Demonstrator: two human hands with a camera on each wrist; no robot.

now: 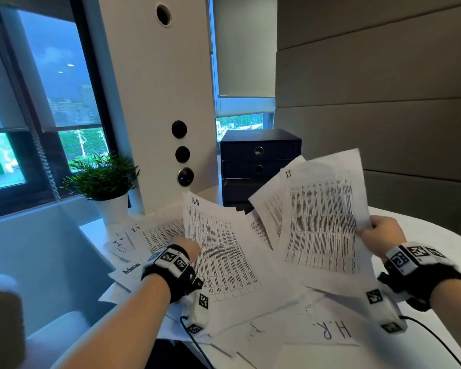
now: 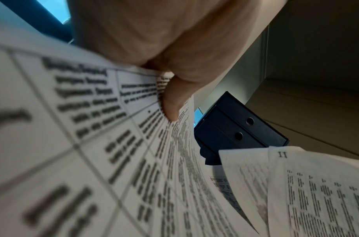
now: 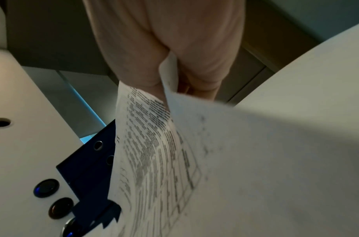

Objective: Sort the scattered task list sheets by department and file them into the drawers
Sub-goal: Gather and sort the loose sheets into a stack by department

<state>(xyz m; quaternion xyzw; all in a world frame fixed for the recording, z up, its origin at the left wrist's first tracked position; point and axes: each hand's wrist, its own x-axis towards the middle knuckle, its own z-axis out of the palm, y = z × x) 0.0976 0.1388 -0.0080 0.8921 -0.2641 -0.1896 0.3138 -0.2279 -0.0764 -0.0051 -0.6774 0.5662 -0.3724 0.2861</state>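
**Handwritten department labels on the sheets**

The raised sheet (image 1: 218,246) at the left hand (image 1: 189,249) is headed "H.R". A flat sheet (image 1: 330,331) near the front reads "H.R." (upside down). Another sheet (image 1: 128,270) reads "Admin". A far sheet (image 1: 155,233) shows "I T". The right-hand sheet (image 1: 322,222) is perhaps marked "II".

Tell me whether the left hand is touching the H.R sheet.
Touching. The left wrist view shows the left hand with its thumb pressed onto the H.R sheet.
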